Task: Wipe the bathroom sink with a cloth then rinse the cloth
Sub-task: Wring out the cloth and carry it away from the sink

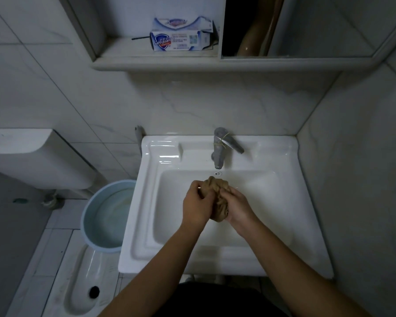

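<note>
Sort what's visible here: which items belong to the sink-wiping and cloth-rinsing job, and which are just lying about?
Part of the job:
brown cloth, bunched between the left hand and right hand
white sink
faucet

Just lying about:
soap box on the shelf
blue basin beside the sink
squat toilet
cistern
</note>
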Motion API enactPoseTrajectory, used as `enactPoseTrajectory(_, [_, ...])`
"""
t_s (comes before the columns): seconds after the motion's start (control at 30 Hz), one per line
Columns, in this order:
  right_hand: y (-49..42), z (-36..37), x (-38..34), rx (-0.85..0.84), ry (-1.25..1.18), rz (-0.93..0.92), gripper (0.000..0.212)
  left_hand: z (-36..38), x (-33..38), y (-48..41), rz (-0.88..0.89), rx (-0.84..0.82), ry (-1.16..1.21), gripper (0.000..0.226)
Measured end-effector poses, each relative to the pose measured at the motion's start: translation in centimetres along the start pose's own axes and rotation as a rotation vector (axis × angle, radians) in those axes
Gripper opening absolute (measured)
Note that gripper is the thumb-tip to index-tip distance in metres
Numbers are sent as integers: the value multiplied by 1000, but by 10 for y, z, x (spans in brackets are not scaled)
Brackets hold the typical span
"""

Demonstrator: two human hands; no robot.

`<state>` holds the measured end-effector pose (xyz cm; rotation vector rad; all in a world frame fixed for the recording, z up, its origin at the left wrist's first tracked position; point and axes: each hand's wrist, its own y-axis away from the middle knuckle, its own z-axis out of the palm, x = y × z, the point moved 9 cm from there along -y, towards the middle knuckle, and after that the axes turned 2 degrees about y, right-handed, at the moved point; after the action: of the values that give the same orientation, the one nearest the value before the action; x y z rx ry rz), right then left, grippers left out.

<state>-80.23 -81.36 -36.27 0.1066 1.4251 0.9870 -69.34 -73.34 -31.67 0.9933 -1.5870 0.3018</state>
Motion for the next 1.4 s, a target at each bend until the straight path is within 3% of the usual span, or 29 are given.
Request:
enactPoseTrajectory(0.1, [0, -3, -16, 96, 176, -108, 23, 3, 1, -5, -1, -24, 27, 29])
enactPoseTrajectory(0.17, [0, -5, -24, 130, 228, -121, 22, 7, -7, -10, -78, -123, 175, 43])
enactPoseTrajectory(0.27, [-3, 5, -21, 41, 215, -30, 22, 14, -17, -13, -249, -223, 467, 31])
enactPoseTrajectory(0.4, [-4, 36, -19, -94, 153, 60, 33, 21, -28, -13, -424, -255, 759, 42])
enactPoseTrajectory(0.5, [-3, 48, -32, -107, 509, -54, 26, 16, -32, -16, -543, -271, 966, 47])
enactPoseTrajectory(0.6, [6, 55, -42, -49, 746, -229, 35, 12, -31, -24, -581, -256, 1034, 43])
enactPoseTrajectory(0.7, [16, 53, -50, 63, 792, -329, 37, 14, -35, -30, -625, -190, 1010, 33])
enactPoseTrajectory(0.8, [13, 50, -49, 76, 804, -285, 38, 10, -43, -42, -615, -105, 885, 32])
enactPoseTrajectory(0.93, [2, 61, -29, -223, 520, -18, 40, 12, -43, -52, -541, -153, 655, 44])
enactPoseTrajectory(1.07, [-12, 59, -35, -346, 608, 11, 26, 15, -44, -56, -532, -305, 469, 49])
enactPoseTrajectory(1.13, [-20, 51, -31, -370, 616, 82, 31, 10, -36, -65, -444, -330, 445, 37])
enactPoseTrajectory(1.23, [-33, 32, -20, -317, 518, 250, 39, -15, -16, -79, -82, -266, 215, 20])
enactPoseTrajectory(1.33, [-43, 21, -4, -312, 340, 437, 27, -19, 11, -67, 500, -355, -360, 59])
enactPoseTrajectory(1.4, [-40, 28, 1, -435, 215, 524, 24, -3, 19, -50, 810, -460, -674, 75])
